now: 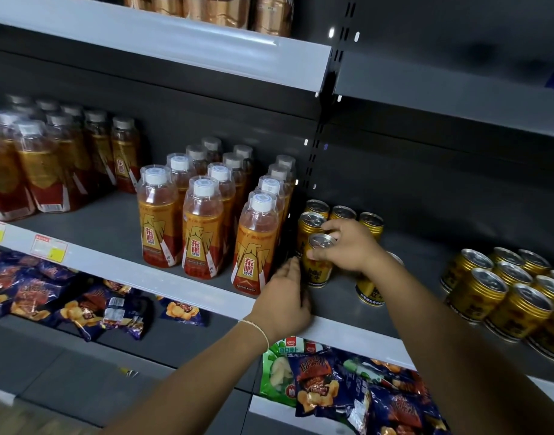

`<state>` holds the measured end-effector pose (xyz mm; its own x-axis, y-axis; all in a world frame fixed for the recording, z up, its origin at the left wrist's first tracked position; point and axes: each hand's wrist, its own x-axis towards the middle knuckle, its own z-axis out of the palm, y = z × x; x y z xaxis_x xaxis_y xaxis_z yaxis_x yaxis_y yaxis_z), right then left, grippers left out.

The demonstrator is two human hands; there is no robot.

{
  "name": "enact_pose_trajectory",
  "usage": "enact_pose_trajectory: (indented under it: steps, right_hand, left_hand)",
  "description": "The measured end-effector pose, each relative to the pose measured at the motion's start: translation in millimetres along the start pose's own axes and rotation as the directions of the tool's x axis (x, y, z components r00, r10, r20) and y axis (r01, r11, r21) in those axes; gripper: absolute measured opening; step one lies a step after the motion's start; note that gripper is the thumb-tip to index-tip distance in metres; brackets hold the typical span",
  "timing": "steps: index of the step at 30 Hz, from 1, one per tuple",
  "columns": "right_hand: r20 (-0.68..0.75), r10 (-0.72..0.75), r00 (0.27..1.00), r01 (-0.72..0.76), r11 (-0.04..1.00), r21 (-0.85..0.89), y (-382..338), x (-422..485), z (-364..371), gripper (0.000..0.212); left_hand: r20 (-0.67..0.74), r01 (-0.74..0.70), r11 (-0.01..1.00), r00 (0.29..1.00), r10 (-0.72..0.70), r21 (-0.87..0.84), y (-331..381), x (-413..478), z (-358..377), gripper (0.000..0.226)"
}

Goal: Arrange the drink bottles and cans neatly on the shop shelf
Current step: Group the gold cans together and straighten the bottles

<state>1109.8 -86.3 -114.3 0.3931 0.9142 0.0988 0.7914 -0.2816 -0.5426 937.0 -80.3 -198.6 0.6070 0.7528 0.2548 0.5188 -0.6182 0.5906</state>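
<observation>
My left hand (282, 293) is resting open at the front edge of the shelf (175, 279), fingers straight, just beside a gold can (316, 271). My right hand (347, 246) is pinching that can's top rim between thumb and curled fingers, standing it upright next to the front bottle (253, 243). I am judging it needs squaring up ahead of the cans behind (311, 221), label facing out

Right hand (347, 246) around a gold can (316, 269) on the grey shelf (426, 243), left hand (283, 298) flat just beside it.
</observation>
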Motion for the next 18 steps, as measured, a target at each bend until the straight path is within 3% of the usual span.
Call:
enact_pose_trajectory:
  steps: [3, 7, 12, 18]
  right_hand:
    - [-0.032, 0.032, 0.999, -0.025, 0.979, 0.205, 7.3, -8.4, 7.8, 0.081]
    - [-0.016, 0.038, 0.999, -0.023, 0.826, 0.564, 29.3, -30.9, 27.7, 0.065]
    - [-0.075, 0.038, 0.996, 0.010, 0.832, 0.555, 43.8, -46.2, 60.1, 0.039]
    - [-0.187, 0.019, 0.982, 0.080, 0.859, 0.506, 41.9, -39.0, 77.8, 0.041]
  left_hand:
    - [0.018, 0.045, 0.998, 0.999, -0.044, -0.038, 0.3, -1.9, 1.6, 0.079]
    - [0.017, 0.059, 0.996, 0.998, -0.058, -0.065, 0.0, -1.2, -0.3, 0.076]
    - [0.012, 0.059, 0.995, 0.998, -0.059, -0.081, -0.7, 1.6, -1.2, 0.073]
    - [0.062, 0.090, 0.990, 0.995, -0.083, -0.111, 1.6, 8.1, -3.9, 0.074]
